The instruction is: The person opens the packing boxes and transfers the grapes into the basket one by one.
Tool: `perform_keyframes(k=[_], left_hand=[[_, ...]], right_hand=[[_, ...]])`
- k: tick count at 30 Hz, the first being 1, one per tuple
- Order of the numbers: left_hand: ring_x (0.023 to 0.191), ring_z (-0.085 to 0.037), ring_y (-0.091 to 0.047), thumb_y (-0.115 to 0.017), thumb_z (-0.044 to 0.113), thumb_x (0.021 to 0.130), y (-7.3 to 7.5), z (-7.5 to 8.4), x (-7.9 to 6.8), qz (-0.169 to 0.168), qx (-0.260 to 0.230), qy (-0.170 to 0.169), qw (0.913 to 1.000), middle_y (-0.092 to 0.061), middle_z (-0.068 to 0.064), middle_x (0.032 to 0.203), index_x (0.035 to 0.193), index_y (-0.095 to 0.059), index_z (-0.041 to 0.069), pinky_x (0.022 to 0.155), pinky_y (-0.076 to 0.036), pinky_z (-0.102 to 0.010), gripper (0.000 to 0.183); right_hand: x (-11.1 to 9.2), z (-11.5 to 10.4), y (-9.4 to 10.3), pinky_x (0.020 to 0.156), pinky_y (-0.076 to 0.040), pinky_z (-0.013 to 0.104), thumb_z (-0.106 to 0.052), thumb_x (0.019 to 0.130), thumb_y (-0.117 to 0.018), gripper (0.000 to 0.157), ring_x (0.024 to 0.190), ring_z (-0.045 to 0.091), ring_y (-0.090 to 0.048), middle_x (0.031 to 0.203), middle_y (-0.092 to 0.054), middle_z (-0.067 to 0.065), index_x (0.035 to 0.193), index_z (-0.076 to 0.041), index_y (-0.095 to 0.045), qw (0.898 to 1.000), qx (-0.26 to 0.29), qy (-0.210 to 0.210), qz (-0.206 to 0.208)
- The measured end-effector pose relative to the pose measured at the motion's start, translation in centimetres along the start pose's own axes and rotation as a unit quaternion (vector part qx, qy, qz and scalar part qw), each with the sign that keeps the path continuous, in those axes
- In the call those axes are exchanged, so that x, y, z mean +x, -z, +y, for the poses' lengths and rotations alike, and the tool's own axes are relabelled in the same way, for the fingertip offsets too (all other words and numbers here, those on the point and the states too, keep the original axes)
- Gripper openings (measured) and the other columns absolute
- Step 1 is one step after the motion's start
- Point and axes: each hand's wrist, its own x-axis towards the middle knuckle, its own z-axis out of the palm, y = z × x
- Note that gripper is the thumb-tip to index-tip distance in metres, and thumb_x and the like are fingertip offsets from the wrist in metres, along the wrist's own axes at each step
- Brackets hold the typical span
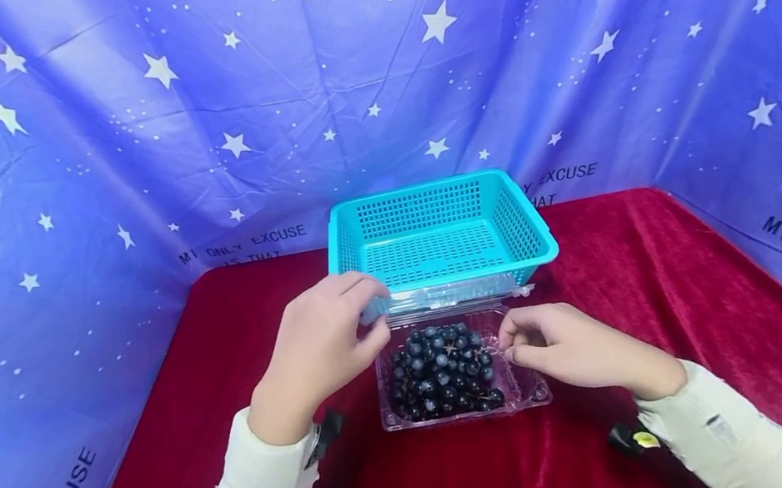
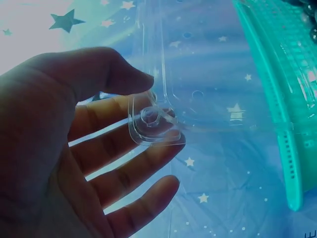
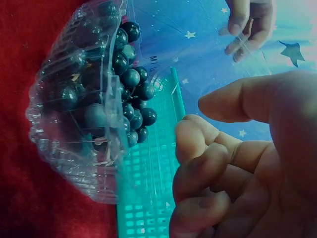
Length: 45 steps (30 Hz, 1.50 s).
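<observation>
A clear plastic clamshell box (image 1: pixel 523 393) sits on the cloth, full of dark grapes (image 1: pixel 444 371). Its hinged transparent lid (image 1: pixel 444 295) is raised at the far side. My left hand (image 1: pixel 325 338) pinches the lid's left corner between thumb and fingers, and the left wrist view shows that corner (image 2: pixel 153 124) close up. My right hand (image 1: pixel 573 347) is over the right side of the box. In the right wrist view its fingers (image 3: pixel 198 176) are loosely bent and hold nothing, apart from the grapes.
Just behind the box stands a turquoise plastic basket (image 1: pixel 434 275) with a perforated bottom and walls. Dark red velvet (image 1: pixel 236 326) covers the table. A blue curtain (image 1: pixel 306 79) with white stars hangs around the back and sides.
</observation>
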Motion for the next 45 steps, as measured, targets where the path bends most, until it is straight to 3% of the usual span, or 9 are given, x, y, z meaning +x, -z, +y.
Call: perform_keyframes(k=[6, 11, 19, 24, 31, 45], left_hand=[[0.080, -0.010, -0.064, -0.075, 0.019, 0.087, 0.2, -0.4, 0.7, 0.007, 0.003, 0.031, 0.9995, -0.074, 0.006, 0.101, 0.098, -0.075, 0.018, 0.060, -0.054, -0.026, 0.011], [0.074, -0.009, -0.060, -0.077, 0.021, 0.087, 0.0, -0.6, 1.0, 0.013, 0.001, 0.059, 0.9982, -0.074, 0.006, 0.101, 0.100, -0.076, 0.019, 0.056, -0.051, -0.026, 0.013], [0.073, -0.012, -0.067, -0.078, 0.024, 0.089, -0.5, -0.8, 0.7, 0.057, -0.025, 0.108, 0.9922, -0.074, 0.002, 0.096, 0.101, -0.076, 0.016, 0.055, -0.052, -0.028, 0.014], [0.075, -0.012, -0.068, -0.079, 0.022, 0.090, -0.8, -1.3, 0.5, 0.079, -0.026, 0.106, 0.9909, -0.073, 0.003, 0.092, 0.095, -0.076, 0.015, 0.058, -0.054, -0.029, 0.010], [0.072, -0.011, -0.064, -0.083, 0.022, 0.089, -1.0, -1.3, 0.8, 0.077, -0.040, 0.101, 0.9911, -0.072, 0.002, 0.088, 0.091, -0.076, 0.015, 0.062, -0.054, -0.027, 0.010], [0.073, -0.010, -0.067, -0.085, 0.021, 0.088, -1.1, -1.0, 0.8, 0.083, -0.050, 0.094, 0.9909, -0.073, 0.004, 0.087, 0.094, -0.079, 0.015, 0.067, -0.057, -0.027, 0.010]], right_hand=[[1.3, -0.4, -0.3, 0.067, -0.052, 0.026, -0.014, 0.094, -0.068, 0.006, 0.070, 0.012, -0.062, 0.080, -0.068, -0.012, 0.096, -0.019, -0.070, 1.000, -0.024, -0.002, 0.003], [2.2, -0.8, -0.5, 0.069, -0.053, 0.026, -0.013, 0.094, -0.067, 0.006, 0.071, 0.013, -0.062, 0.081, -0.069, -0.010, 0.097, -0.016, -0.072, 0.999, -0.036, 0.006, 0.010], [2.7, -0.3, -1.0, 0.074, -0.055, 0.029, -0.009, 0.091, -0.067, 0.012, 0.077, 0.009, -0.061, 0.089, -0.072, -0.006, 0.098, -0.016, -0.074, 0.996, -0.076, 0.017, 0.034], [3.0, 0.3, -1.3, 0.077, -0.057, 0.033, -0.008, 0.088, -0.070, 0.014, 0.083, 0.010, -0.063, 0.092, -0.071, -0.009, 0.099, -0.015, -0.076, 0.992, -0.113, 0.021, 0.050], [3.0, 1.4, -1.9, 0.074, -0.056, 0.032, -0.010, 0.086, -0.074, 0.014, 0.080, 0.009, -0.061, 0.090, -0.069, -0.009, 0.098, -0.014, -0.077, 0.986, -0.156, 0.007, 0.050], [3.2, 2.3, -2.7, 0.076, -0.057, 0.036, -0.009, 0.082, -0.074, 0.016, 0.083, 0.009, -0.064, 0.091, -0.072, -0.009, 0.096, -0.017, -0.078, 0.982, -0.183, -0.017, 0.036]])
